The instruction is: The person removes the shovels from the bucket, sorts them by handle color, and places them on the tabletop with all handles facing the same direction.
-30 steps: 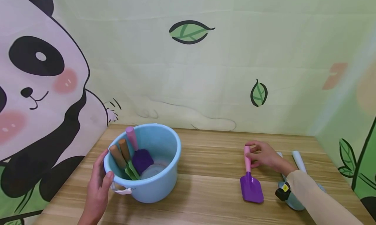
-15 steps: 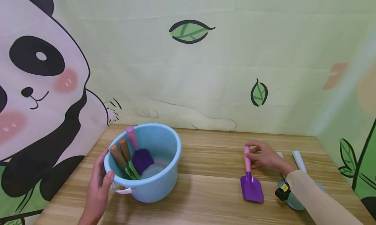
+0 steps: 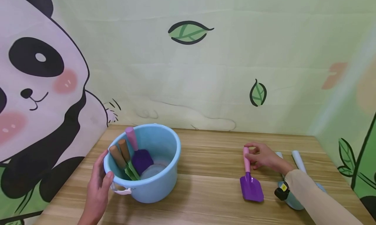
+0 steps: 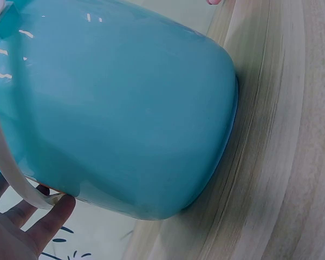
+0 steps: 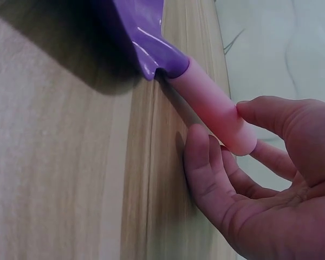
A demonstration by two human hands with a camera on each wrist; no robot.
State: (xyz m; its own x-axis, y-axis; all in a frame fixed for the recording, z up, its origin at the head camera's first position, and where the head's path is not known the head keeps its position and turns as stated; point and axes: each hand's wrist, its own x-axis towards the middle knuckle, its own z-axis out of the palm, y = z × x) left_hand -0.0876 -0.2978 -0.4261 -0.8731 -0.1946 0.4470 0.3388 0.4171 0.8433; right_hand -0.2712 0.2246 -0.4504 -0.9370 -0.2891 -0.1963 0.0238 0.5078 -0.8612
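A light-blue bucket (image 3: pixel 158 189) stands on the left of the table with its white handle (image 4: pixel 5 146) hanging down. My left hand (image 3: pixel 98 189) holds it at the rim, thumb in front and fingers along the left side. Inside lean a toy shovel (image 3: pixel 142 161) with a pink handle and two green tools with brown handles (image 3: pixel 118 156). On the right, my right hand (image 3: pixel 264 157) pinches the pink handle end of a purple toy shovel (image 3: pixel 252 188) between thumb and fingers. In the right wrist view the handle (image 5: pixel 214 108) angles up from the wood, its other fingers curled beneath.
Under my right sleeve lie light-blue toy tools (image 3: pixel 299 161), partly hidden by the forearm. A wooden table (image 3: pixel 211 199) runs back to a cloth backdrop (image 3: pixel 223 71) printed with a panda and leaves.
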